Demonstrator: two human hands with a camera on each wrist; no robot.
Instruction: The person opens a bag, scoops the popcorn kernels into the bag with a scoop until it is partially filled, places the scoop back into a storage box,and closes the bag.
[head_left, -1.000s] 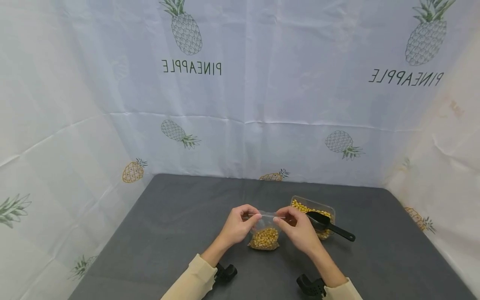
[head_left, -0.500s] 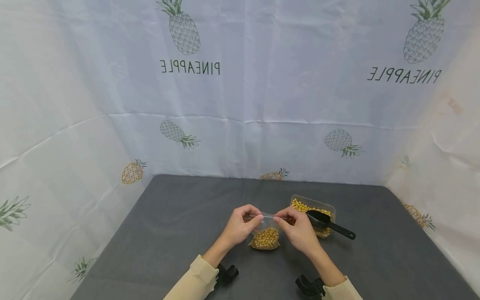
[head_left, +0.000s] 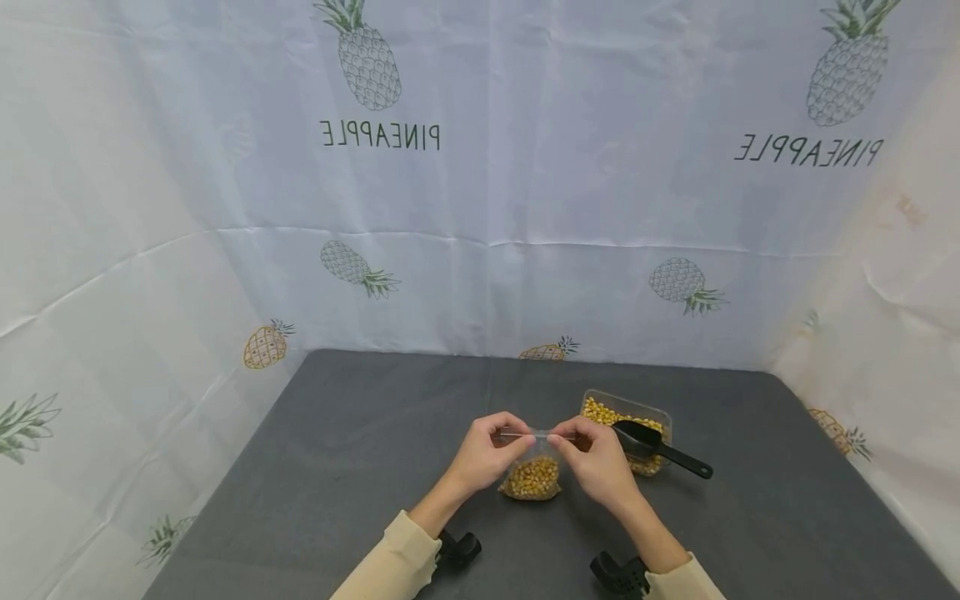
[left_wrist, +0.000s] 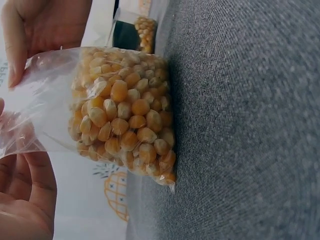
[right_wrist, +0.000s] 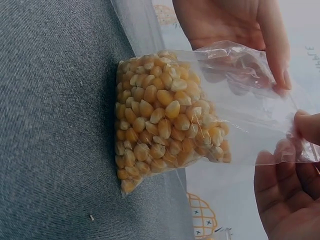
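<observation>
A clear zip bag [head_left: 531,481] of yellow corn kernels stands on the table between the two hands. My left hand [head_left: 483,454] pinches the bag's top edge on the left, thumb in front and fingers behind. On the right side of the same edge, my right hand [head_left: 597,462] pinches with thumb and fingers, the two thumb tips close together. In the left wrist view the kernels [left_wrist: 122,112] fill the lower part of the bag, and its upper part is bare film. The right wrist view shows the bag's bottom [right_wrist: 125,125] resting on the grey cloth.
Behind the right hand stands a clear plastic container [head_left: 626,406] of corn kernels. A black scoop [head_left: 652,443] lies across it, handle pointing right. The grey table [head_left: 390,417] meets a white pineapple-print curtain [head_left: 487,183] at the back and sides.
My left hand has slid a little to the right along the bag's top edge, closer to the right hand. The right hand stays almost in place, still pinching.
</observation>
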